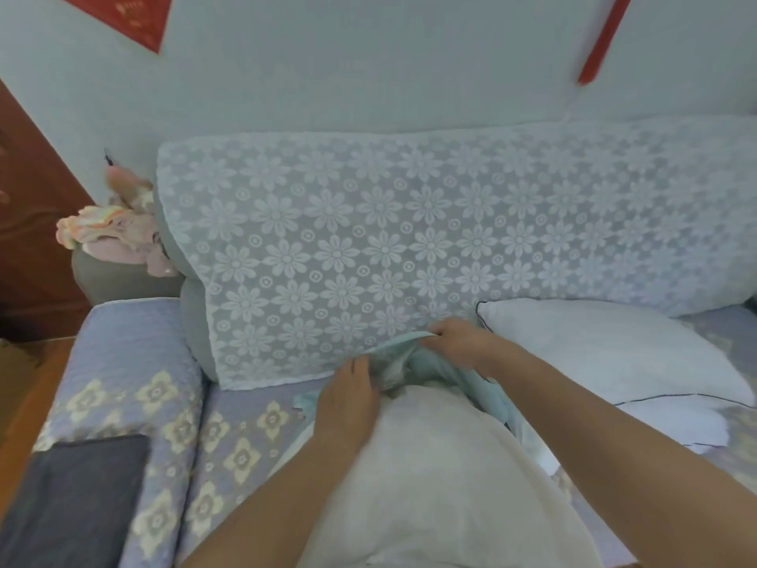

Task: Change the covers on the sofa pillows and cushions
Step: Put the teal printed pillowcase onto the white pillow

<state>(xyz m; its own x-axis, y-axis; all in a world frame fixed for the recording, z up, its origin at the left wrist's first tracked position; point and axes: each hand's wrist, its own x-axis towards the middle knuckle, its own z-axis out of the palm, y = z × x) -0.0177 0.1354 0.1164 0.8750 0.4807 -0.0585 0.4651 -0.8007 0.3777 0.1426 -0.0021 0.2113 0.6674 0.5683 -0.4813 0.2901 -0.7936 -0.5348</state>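
Observation:
A bare off-white pillow insert (442,477) lies on the sofa seat right in front of me. Its far end is wrapped in a light teal cover (438,362). My left hand (348,397) pinches the cover's near edge at the insert's left shoulder. My right hand (463,336) grips the cover's upper edge close to the backrest. A second white pillow with dark piping (614,350) rests on the seat to the right, touching the backrest.
A white floral lace throw (409,248) drapes the grey backrest. The seat and left armrest (123,387) wear a lilac quilted cover with cream flowers. A dark folded cloth (73,502) lies on the armrest. Pink crumpled clothes (114,231) sit at the far left corner.

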